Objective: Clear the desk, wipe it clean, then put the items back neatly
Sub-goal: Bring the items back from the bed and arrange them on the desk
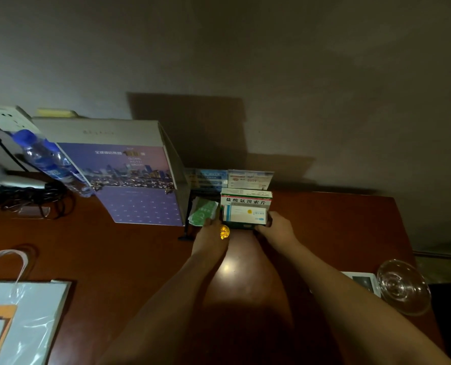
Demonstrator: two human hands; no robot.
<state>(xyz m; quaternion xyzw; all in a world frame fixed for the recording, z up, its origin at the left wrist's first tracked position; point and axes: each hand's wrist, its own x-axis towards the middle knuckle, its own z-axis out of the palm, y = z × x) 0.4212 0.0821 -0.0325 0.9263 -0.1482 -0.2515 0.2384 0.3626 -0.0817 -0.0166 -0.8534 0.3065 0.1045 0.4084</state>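
Both hands, the left hand (210, 234) and right hand (274, 227), clamp the stacked medicine boxes (245, 209) from either side; squeezed unevenly, the top one could slide onto the worktop (129, 248).

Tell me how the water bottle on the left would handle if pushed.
The bottle leans tilted against the big box, so a push would probably slide or topple it. Its round body looks apt to roll. Clear thin plastic suggests it is light and may dent; how full it is I cannot tell.
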